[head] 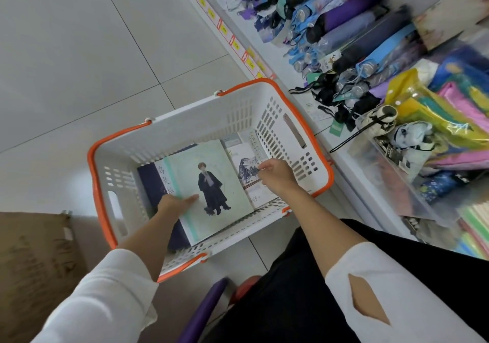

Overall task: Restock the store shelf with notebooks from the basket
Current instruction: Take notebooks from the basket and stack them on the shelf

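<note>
A white basket with an orange rim point(201, 115) stands on the floor in front of me, with several notebooks inside. On top lies a pale green notebook point(219, 163) with a cloaked figure on its cover. My left hand point(174, 204) grips its left edge, thumb on the cover. Beside it lies a white notebook with a mountain drawing point(247, 167). My right hand point(276, 174) pinches that notebook's edge with curled fingers. A dark blue notebook point(149, 181) shows under the green one. The store shelf point(267, 33) runs along the right.
Folded umbrellas point(344, 25) fill the shelf beside the basket, with colourful packaged goods point(436, 120) nearer me. Price tags point(238, 46) line the shelf edge. A brown cardboard box point(34, 276) sits at the lower left. Pale floor tiles point(79, 51) stretch to the left.
</note>
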